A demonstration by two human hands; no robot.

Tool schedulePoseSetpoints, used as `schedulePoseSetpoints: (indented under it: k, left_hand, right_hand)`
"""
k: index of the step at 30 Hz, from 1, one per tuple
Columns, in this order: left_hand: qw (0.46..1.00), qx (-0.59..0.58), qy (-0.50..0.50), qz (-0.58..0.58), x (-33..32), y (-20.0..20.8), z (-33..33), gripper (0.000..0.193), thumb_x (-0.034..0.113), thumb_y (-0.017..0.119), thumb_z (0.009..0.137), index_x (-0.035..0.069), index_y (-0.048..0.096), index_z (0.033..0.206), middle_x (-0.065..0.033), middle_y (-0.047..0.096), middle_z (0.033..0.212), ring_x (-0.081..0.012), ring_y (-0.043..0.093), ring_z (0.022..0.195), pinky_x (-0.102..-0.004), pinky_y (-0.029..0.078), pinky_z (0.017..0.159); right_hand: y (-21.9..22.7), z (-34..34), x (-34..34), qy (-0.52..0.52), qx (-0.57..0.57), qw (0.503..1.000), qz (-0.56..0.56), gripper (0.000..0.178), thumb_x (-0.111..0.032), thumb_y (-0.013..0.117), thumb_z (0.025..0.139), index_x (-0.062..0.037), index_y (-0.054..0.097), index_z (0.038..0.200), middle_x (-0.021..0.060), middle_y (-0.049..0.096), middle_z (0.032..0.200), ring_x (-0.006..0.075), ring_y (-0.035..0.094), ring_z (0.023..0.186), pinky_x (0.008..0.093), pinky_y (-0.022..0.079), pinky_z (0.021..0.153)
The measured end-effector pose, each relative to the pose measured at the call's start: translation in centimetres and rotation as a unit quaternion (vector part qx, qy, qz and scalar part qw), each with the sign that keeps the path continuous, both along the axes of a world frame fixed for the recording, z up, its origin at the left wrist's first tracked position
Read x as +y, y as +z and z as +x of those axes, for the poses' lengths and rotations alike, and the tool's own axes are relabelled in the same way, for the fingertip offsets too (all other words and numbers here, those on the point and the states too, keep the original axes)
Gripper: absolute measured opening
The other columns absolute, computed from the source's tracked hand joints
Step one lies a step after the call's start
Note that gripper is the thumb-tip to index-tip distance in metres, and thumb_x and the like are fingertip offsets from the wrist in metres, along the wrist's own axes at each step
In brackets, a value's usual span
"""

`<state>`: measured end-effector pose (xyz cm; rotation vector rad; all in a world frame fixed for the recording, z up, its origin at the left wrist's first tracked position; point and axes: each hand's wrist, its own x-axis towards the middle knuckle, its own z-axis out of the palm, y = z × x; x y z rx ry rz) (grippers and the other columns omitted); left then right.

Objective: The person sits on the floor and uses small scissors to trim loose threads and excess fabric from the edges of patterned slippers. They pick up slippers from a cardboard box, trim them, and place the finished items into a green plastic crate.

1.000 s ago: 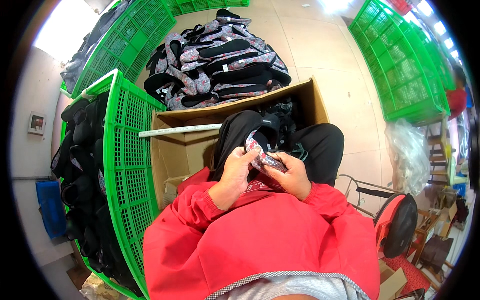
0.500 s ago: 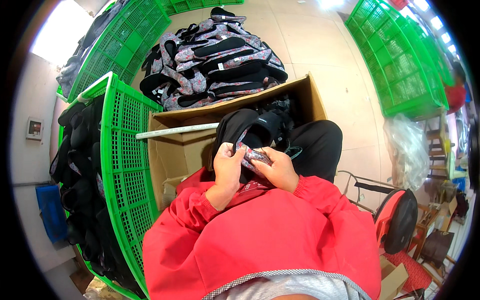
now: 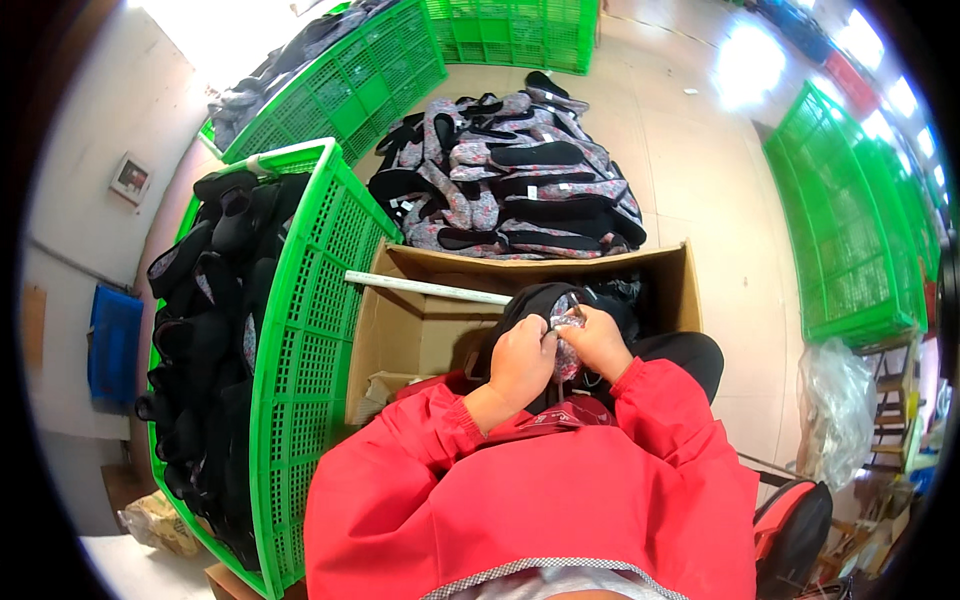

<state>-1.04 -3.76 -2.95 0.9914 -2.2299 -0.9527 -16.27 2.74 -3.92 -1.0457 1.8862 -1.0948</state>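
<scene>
Over my lap I hold a black cloth shoe with a flowered lining [image 3: 567, 362]. My left hand [image 3: 522, 358] pinches its edge from the left, with thumb and fingers closed. Close beside it, my right hand [image 3: 600, 343] grips the same shoe from the right, fingers bent around the cloth. A thin dark piece shows just above the right fingertips, too small to name. Part of the shoe is hidden by my hands. Ahead lies a large pile of flowered and black shoes [image 3: 545, 155]. On my left, black shoes [image 3: 190, 345] fill a green mesh crate [image 3: 300, 400].
An open cardboard box [image 3: 420, 340] stands just ahead of my lap, a white strip [image 3: 425, 288] across its corner. More green crates stand at the far left [image 3: 350, 85] and on the right [image 3: 850, 220]. Clear plastic sheeting [image 3: 838, 410] hangs near the right crate.
The view has shifted, so the scene sits lower and farther right. My hands have come closer together on the shoe, and its flowered part is now more upright between them.
</scene>
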Motion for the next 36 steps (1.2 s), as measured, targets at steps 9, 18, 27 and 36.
schedulePoseSetpoints:
  k: [9, 18, 27, 36]
  left_hand:
    - [0.967, 0.065, 0.079, 0.233, 1.7, -3.7, 1.2, 0.025, 0.02, 0.072, 0.092, -0.004, 0.065, 0.093, -0.0036, 0.065, 0.081, -0.0081, 0.057, 0.072, -0.0282, 0.048, 0.064]
    - [0.983, 0.05, 0.067, 0.165, 2.6, -2.3, 2.1, 0.023, 0.018, 0.069, 0.092, -0.003, 0.058, 0.093, -0.0129, 0.064, 0.077, -0.019, 0.06, 0.067, -0.0349, 0.048, 0.063]
    - [0.978, 0.003, 0.077, 0.193, 4.2, 1.4, 2.0, 0.03, 0.023, 0.073, 0.088, -0.002, 0.057, 0.089, -0.0108, 0.059, 0.071, -0.0186, 0.056, 0.063, -0.0357, 0.046, 0.059]
    - [0.996, -0.047, -0.005, -0.07, 2.8, 1.8, 1.0, 0.026, 0.016, 0.072, 0.075, 0.001, 0.056, 0.09, -0.0192, 0.063, 0.085, -0.0386, 0.064, 0.079, -0.0474, 0.051, 0.07]
  right_hand:
    - [0.1, -1.6, -1.7, -0.042, -0.35, 0.934, 0.062, 0.014, -0.007, 0.07, 0.086, 0.0005, 0.068, 0.097, 0.0072, 0.07, 0.084, 0.015, 0.067, 0.068, 0.0311, 0.052, 0.06]
    - [-0.1, -1.9, -1.7, -0.056, -0.391, 0.914, 0.093, 0.008, -0.006, 0.07, 0.085, -0.0003, 0.068, 0.091, 0.0068, 0.07, 0.08, 0.0158, 0.067, 0.064, 0.0315, 0.052, 0.057]
    - [-1.6, -0.4, -1.1, -0.087, -0.349, 0.933, 0.002, 0.011, -0.006, 0.07, 0.084, 0.0016, 0.066, 0.091, 0.0063, 0.068, 0.078, 0.0147, 0.064, 0.064, 0.0311, 0.051, 0.059]
    - [-1.9, 2.9, -1.2, -0.161, -0.06, 0.982, -0.084, 0.018, -0.015, 0.071, 0.086, 0.0011, 0.066, 0.092, 0.0094, 0.07, 0.08, 0.0175, 0.065, 0.069, 0.0325, 0.05, 0.064]
